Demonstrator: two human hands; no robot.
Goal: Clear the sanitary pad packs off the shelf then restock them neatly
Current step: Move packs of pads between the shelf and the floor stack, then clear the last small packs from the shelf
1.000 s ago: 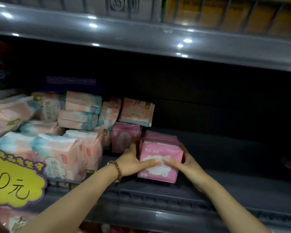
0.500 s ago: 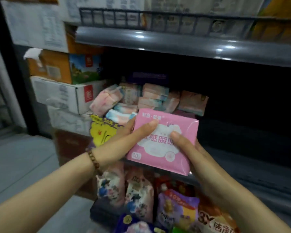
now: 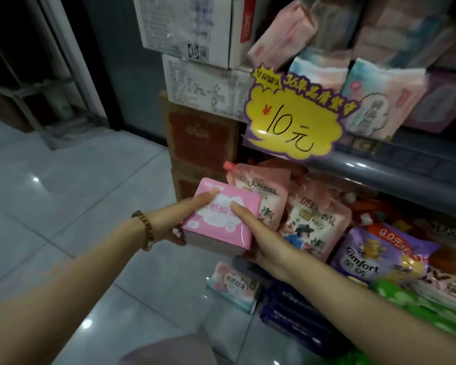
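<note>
Gripping a pink pad pack [image 3: 223, 222], left hand [image 3: 181, 219] and right hand [image 3: 261, 237] together.

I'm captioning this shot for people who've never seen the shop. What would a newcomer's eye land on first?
The bright pink pad pack at centre, gripped between the left hand and right hand above the tiled floor. Then the yellow price sign marked 10 at the shelf edge, upper right, with pastel pad packs stacked behind it.
</note>
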